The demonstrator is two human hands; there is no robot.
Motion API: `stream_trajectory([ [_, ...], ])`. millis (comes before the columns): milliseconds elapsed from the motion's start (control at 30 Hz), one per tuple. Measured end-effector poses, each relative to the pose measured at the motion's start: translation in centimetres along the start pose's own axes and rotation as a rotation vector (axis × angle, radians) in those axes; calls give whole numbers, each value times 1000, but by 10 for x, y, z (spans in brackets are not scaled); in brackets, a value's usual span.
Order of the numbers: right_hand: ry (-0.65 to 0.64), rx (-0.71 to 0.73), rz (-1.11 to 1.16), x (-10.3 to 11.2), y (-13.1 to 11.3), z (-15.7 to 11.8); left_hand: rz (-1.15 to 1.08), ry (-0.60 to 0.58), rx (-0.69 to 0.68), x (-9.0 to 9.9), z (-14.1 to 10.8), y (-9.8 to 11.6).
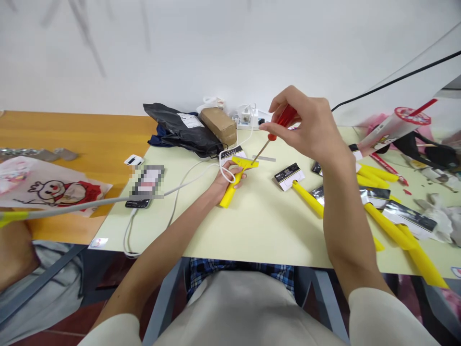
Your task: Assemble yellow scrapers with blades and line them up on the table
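Note:
A yellow scraper-like tool (230, 192) with a wide head lies in my left hand (230, 179), whose fingers are wrapped round its upper handle. Above and to the right, my right hand (304, 120) grips the red handle of a screwdriver (286, 119). Its metal shaft slants down to the left, and the tip meets the right part of the yellow head. Just behind that head, a thin metal strip (264, 158) lies flat on the pale table (248, 240). A black and white card (232, 153) is partly hidden behind the yellow tool.
More yellow tools (308, 198) with cards lie at the right, near a cup with a red straw (396, 127). A black bag (183, 129) and a cardboard box (219, 125) stand at the back. A phone (146, 185) and white cables are at the left, beside a person's arm (16, 254).

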State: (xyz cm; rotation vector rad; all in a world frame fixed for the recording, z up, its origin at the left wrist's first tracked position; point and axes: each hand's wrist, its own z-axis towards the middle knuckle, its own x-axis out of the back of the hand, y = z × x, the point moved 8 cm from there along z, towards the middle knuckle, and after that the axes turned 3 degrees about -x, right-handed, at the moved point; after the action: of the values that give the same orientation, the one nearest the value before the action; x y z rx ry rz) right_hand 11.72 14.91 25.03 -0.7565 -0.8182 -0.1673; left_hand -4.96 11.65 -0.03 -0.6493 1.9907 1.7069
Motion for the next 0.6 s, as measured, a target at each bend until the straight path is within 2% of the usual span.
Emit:
stream_trajectory([
  [167,-120,9,88,-5,-5,-4,-13,27,-13,3,1,2],
  [267,-80,-9,120,-3,-5,-4,-20,7,-6,0,-1,2],
  [400,0,-13,40,-2,0,0,0,4,-5,-2,-1,2],
  [600,-87,54,112,-6,-3,-2,-19,12,-16,2,0,2],
])
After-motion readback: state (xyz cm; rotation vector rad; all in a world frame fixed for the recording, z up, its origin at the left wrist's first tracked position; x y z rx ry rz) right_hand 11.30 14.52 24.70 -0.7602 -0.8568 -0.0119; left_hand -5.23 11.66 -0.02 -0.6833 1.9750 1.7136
